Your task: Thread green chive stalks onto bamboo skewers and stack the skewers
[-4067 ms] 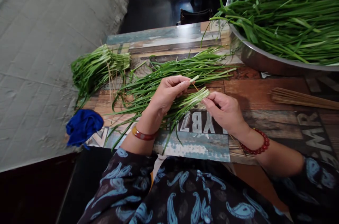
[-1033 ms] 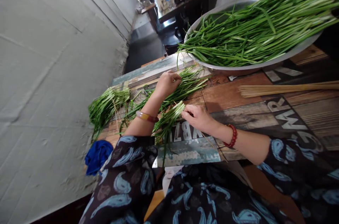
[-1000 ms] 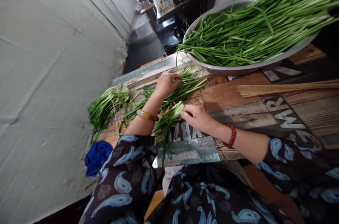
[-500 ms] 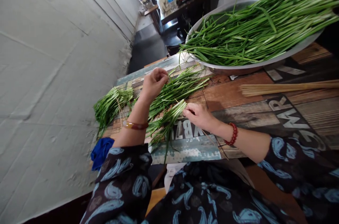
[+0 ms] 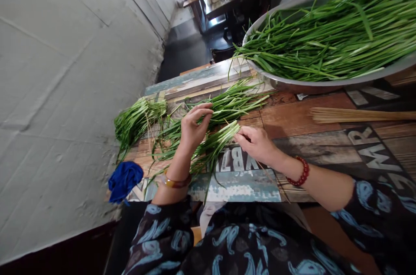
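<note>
Pinching a green bundle (image 5: 223,137) over the table (image 5: 243,188) by its pale ends, likely firmer than its light, soft leaves, the right hand (image 5: 256,142) hovers near the left hand (image 5: 193,128), whose grip is unclear

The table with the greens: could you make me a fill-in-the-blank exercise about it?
The cloth is coloured ____.
The hand touching the pale ends of the front bunch is the ____ one.
The beads are coloured ____.
Of cloth and bowl, the sticks lie nearer the ____.

Missing words: blue; right; red; bowl.
</note>
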### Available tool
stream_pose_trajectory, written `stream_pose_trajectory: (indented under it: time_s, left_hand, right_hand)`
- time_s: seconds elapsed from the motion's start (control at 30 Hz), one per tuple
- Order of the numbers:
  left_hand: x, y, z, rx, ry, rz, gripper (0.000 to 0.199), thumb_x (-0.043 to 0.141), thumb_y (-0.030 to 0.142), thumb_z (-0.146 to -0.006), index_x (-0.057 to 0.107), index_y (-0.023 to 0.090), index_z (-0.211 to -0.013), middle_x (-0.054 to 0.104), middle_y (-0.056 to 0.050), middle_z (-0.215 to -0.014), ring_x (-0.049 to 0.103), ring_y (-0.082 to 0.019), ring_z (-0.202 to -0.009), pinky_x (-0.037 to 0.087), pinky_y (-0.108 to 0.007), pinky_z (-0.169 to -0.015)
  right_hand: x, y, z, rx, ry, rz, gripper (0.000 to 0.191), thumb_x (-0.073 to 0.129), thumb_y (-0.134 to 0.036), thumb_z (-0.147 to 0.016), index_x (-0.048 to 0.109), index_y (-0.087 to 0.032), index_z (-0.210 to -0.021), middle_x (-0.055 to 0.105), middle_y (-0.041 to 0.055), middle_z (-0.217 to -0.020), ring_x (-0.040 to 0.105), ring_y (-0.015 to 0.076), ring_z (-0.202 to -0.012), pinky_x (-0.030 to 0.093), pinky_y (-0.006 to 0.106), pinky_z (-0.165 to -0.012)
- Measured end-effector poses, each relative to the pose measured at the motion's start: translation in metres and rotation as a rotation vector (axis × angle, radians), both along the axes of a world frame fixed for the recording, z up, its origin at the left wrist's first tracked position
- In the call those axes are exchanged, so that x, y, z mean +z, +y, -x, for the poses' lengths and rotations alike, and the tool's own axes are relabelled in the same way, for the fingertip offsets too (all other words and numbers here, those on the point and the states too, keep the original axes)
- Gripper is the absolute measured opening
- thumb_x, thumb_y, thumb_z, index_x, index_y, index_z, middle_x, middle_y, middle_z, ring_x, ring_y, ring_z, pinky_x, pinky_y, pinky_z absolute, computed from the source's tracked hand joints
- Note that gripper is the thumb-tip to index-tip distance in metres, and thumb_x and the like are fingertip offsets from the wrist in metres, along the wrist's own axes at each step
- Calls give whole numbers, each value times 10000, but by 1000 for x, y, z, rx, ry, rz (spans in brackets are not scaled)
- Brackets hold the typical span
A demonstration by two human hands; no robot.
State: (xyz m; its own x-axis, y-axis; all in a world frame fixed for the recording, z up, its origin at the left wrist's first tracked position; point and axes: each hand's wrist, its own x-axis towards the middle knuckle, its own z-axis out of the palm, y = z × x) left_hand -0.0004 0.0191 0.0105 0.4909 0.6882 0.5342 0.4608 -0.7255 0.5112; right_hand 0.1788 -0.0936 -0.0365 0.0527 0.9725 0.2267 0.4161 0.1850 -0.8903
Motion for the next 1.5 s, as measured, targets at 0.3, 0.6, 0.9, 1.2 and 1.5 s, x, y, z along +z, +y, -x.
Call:
stream_pose_trajectory:
  time_s: [0.3, 0.6, 0.9, 1.2, 1.5]
  left_hand:
    - [-24, -4, 0, 0, 134, -146, 174, 544, 186, -917, 704, 168, -983, 711, -74, -934, 662, -139, -859, 513, -244, -760]
    - [-3, -13, 4, 25, -104, 130, 73, 581, 187, -868, 638, 167, -829, 673, -31, -807, 619, -132, -771, 491, -266, -746]
    - [2, -13, 13, -51, -529, 291, 86, 624, 284, -885, 595, 204, -898, 720, -72, -1055, 674, -186, -973, 521, -338, -840]
    - [14, -6, 29, -25, -768, 24, 95, 669, 213, -862, 634, 240, -947, 622, 20, -807, 624, -110, -712, 533, -284, -708]
    - [-5, -16, 8, 7, -241, 645, 176, 652, 295, -828, 744, 152, -875, 643, -25, -708, 559, -103, -605, 438, -222, -554]
  right_hand:
    - [6, -1, -3, 30, -35, 8, 278, 493, -235, -889, 532, -187, -618, 525, -25, -526, 475, 104, -518, 335, 235, -554]
    - [15, -4, -3, 36, -59, -57, 235, 488, -207, -905, 561, -193, -682, 531, -36, -536, 472, 94, -494, 351, 222, -519]
    - [17, -7, -3, 32, -83, -73, 212, 502, -217, -911, 599, -193, -724, 573, -29, -563, 527, 105, -518, 394, 227, -541]
    - [17, -8, -2, 31, -71, -60, 211, 503, -221, -914, 608, -188, -733, 560, -37, -544, 521, 98, -507, 402, 220, -536]
    - [22, -9, -2, 80, -63, 6, 212, 482, -237, -923, 628, -197, -775, 555, -35, -518, 519, 108, -488, 399, 231, -514]
